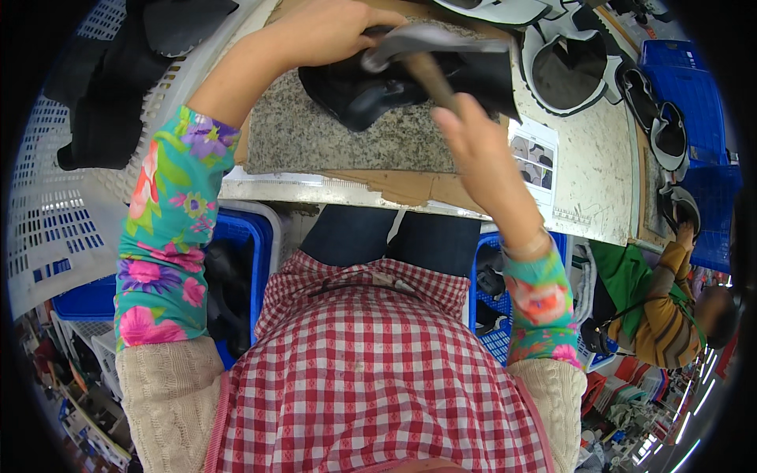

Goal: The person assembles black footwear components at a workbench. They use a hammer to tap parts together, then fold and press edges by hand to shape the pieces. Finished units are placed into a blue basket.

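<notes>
A black leather shoe upper (pixel 367 102) with a grey edge lies on a speckled grey work board (pixel 292 146) at the far side of the table. Its far left end is pinched between the fingers of my left hand (pixel 339 30). My right hand (pixel 477 142) is wrapped round the wooden handle of a hammer (pixel 430 79) held over the upper. The hammer's head is smeared by motion against the grey edge, so I cannot tell whether it touches the leather.
White-edged shoe uppers (pixel 568 71) lie at the far right, beside a printed sheet (pixel 536 150). A white perforated basket (pixel 59 197) holds black leather pieces (pixel 102 87) on the left. Blue crates (pixel 264 244) flank my legs. Another person (pixel 670 303) works at the right.
</notes>
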Motion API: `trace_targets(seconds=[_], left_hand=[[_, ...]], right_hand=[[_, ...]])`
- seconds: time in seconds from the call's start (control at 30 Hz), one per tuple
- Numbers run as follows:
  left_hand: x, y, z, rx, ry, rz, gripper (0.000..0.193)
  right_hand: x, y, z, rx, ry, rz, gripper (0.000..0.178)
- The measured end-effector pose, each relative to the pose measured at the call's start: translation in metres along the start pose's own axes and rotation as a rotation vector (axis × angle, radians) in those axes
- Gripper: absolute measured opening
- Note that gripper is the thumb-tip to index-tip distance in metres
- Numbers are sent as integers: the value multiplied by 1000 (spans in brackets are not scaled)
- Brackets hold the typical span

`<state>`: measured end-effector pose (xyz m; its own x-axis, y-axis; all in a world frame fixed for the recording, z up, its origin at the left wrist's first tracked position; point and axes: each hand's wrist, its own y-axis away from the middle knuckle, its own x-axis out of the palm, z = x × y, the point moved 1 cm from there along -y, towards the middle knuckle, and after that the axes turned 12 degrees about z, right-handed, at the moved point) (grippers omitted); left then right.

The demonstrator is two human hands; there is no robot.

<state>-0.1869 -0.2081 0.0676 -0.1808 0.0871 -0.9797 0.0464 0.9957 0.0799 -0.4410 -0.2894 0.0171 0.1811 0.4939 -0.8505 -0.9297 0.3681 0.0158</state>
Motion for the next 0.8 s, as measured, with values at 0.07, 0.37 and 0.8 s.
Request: trace_targets(seconds=[0.07, 0.37, 0.8], left_hand=[[1, -3, 1, -32, 52, -28, 37], [14, -4, 27, -45, 296, -32, 39], [10, -1, 7, -79, 187, -23, 40]], right_hand=[[4, -11, 6, -35, 114, 53, 35], [-9, -15, -6, 92, 176, 120, 36], [3, -8, -30, 121, 216, -29, 37]])
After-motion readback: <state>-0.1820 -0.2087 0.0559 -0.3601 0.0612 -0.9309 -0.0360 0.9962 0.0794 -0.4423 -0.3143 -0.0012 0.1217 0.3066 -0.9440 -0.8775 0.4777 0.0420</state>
